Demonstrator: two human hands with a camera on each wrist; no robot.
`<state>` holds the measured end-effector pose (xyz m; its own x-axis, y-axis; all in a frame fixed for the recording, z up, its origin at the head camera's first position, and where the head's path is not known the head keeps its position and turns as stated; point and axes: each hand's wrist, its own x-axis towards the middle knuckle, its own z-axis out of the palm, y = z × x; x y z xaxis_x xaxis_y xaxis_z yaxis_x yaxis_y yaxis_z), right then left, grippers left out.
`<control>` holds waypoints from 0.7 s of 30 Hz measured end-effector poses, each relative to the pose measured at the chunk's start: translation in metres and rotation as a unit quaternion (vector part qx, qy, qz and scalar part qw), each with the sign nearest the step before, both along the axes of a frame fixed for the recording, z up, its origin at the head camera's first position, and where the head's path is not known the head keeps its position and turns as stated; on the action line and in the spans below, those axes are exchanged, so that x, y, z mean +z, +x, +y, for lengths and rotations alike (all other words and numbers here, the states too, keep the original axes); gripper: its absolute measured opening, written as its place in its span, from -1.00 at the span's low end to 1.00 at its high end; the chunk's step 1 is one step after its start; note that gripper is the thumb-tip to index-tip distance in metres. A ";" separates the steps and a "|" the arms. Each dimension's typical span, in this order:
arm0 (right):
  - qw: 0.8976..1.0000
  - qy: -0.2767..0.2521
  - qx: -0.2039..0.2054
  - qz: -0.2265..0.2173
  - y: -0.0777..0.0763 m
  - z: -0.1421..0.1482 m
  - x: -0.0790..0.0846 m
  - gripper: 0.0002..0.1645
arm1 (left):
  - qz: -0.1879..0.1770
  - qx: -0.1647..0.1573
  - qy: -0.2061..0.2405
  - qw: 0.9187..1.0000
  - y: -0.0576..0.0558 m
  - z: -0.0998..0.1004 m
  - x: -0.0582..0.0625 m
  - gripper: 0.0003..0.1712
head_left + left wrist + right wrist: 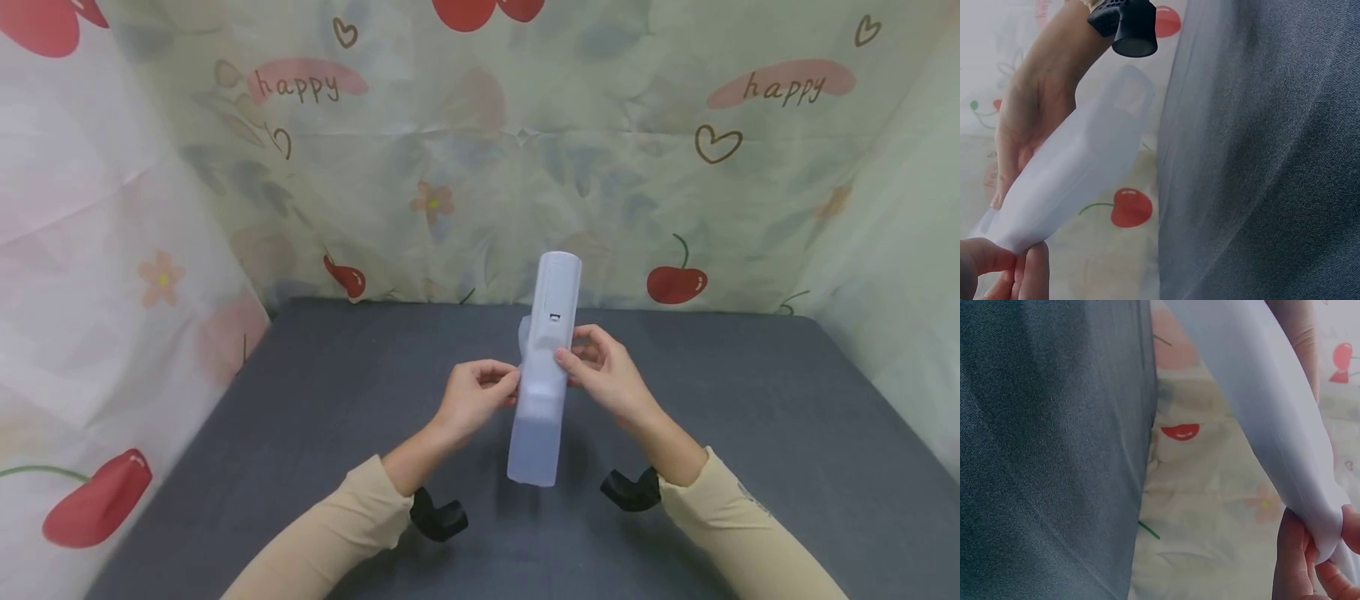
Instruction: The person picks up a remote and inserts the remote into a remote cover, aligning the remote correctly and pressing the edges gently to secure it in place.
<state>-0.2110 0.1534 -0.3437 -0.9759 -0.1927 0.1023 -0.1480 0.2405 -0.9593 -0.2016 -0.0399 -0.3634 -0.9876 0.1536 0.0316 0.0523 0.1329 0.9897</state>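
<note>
A long white device (553, 333), tilted slightly, is held up over the table. It has a rounded top, a small dark port on its front and a frosted translucent lower part (534, 450). A translucent flap sticks out along its left side. My left hand (476, 396) pinches the device's left edge between thumb and fingertips. On the other side my right hand (606, 371) grips it, thumb on the front and fingers behind. The wrist views show the white body (1069, 169) (1266, 400) running between both hands; its exact kind cannot be told.
A dark grey cloth-covered table (360, 367) extends beneath both hands. Behind it hangs a printed curtain (517, 167) with cherries, hearts and words, and similar sheets stand left and right. Black wrist-mounted pieces (438, 517) hang below the cream sleeves (337, 525).
</note>
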 end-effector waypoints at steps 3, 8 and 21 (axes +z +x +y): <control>1.000 0.000 0.009 0.003 0.000 0.000 0.000 -0.54 | 0.004 -0.001 -0.002 1.000 0.001 0.000 0.000 -0.77; 1.000 0.003 0.019 0.002 0.000 0.001 0.002 -0.55 | 0.006 0.000 0.000 1.000 0.001 -0.001 0.002 -0.77; 0.998 0.016 0.054 -0.009 0.000 0.004 0.003 -0.54 | 0.000 0.011 0.001 1.000 0.001 0.001 0.003 -0.76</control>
